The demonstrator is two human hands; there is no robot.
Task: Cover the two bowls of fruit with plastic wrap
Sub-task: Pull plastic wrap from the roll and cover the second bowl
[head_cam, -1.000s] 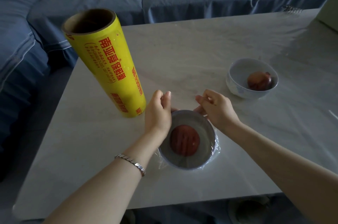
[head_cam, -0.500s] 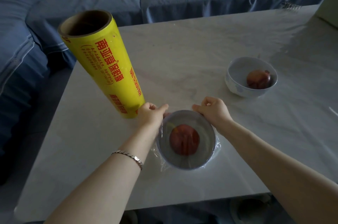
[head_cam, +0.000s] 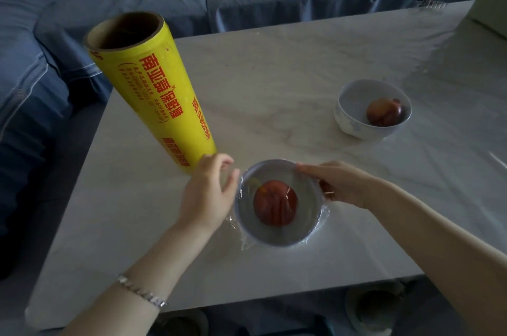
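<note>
Left of both hands, a blue fabric sofa (head_cam: 41, 88) with soft, creased covers runs along the table (head_cam: 274, 75), a pale slab with faint marble veining and a dull sheen. Just beyond the left hand stands a tall roll of plastic wrap (head_cam: 153, 94): a brown cardboard tube, open at the top, sleeved in glossy yellow. It carries large red Chinese characters, among them 保鲜膜; the smaller red print beneath is too fine to read, and the roll's base is hidden behind the fingers.

The left hand (head_cam: 207, 193) is relaxed, fingers loosely curved and gripping nothing, palm turned toward the left wall of the near bowl (head_cam: 277, 237). Whether it touches the film cannot be told. A silver link bracelet (head_cam: 142, 293) circles that wrist.

Between the hands sits the round, pale near bowl. Clear plastic film (head_cam: 323, 212) is stretched over its mouth and crinkles around its foot. A round red fruit (head_cam: 275, 202) shows through it.

The right hand (head_cam: 343, 184) cups the bowl's right side, one finger along the rim and the others curled against the wall, partly hidden.

Well beyond the right hand, the far bowl (head_cam: 354, 105), white with a faint blue pattern, stands uncovered with a reddish fruit (head_cam: 384, 112) inside. Dim shapes under the table's near edge are hard to make out.
</note>
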